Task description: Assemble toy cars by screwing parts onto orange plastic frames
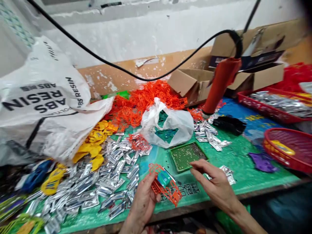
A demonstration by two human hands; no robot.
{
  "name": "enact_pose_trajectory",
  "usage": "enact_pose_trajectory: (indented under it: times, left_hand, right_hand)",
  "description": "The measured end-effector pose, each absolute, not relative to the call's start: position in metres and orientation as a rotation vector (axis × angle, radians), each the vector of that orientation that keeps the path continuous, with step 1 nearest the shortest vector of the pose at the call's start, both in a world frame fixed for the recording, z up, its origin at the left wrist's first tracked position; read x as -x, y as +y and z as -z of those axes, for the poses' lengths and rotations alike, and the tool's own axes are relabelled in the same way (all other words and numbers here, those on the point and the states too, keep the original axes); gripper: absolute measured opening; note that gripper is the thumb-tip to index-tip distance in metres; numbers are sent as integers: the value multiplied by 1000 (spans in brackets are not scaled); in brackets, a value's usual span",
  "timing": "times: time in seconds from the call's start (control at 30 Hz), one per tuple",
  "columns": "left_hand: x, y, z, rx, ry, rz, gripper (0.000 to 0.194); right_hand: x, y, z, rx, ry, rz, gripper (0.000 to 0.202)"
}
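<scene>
In left grip (145,196), orange frame (175,194), edge-held

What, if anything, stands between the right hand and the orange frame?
Nothing visible does. Between the right hand and the orange frame, held in the left hand, only the table cover shows. The green tray lies farther back, not in that gap.

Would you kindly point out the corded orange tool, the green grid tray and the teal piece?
Corded orange tool (218,86): head view, middle of its body.
Green grid tray (184,169): head view, front rim.
Teal piece (162,179): head view, middle of its visible face.
</scene>
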State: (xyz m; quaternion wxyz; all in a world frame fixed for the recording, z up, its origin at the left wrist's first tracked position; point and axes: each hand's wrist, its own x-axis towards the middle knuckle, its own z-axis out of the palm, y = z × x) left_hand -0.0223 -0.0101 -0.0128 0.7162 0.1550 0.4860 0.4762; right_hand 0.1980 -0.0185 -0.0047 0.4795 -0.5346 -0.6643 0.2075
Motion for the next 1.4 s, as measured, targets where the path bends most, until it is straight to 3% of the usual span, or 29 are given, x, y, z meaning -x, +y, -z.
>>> enact_pose_trajectory:
  times: [0.13,0.4,0.57,0.87,1.23,1.4]
  left_hand:
    - [37,-18,7,-380,1085,-1120,34]
    - [56,-23,7,-365,1055,-1172,33]
    - [66,-22,7,-340,1021,-1187,28]
    - [74,-16,2,-317,1015,-1223,30]
    - [72,-6,-5,-373,1046,-1251,26]
    - [66,-7,-8,-419,1044,-1248,29]
  right_hand:
    - [-170,17,-5,1208,-1950,-566,15]
    - [-110,100,2,1377,-2576,-306,21]
    - [-86,119,11,1441,-2737,-187,35]
    - [-92,119,8,1360,-2826,-143,30]
    - [-121,86,19,1275,-2456,-623,19]
    - [-127,75,6,1230,-2030,-1039,29]
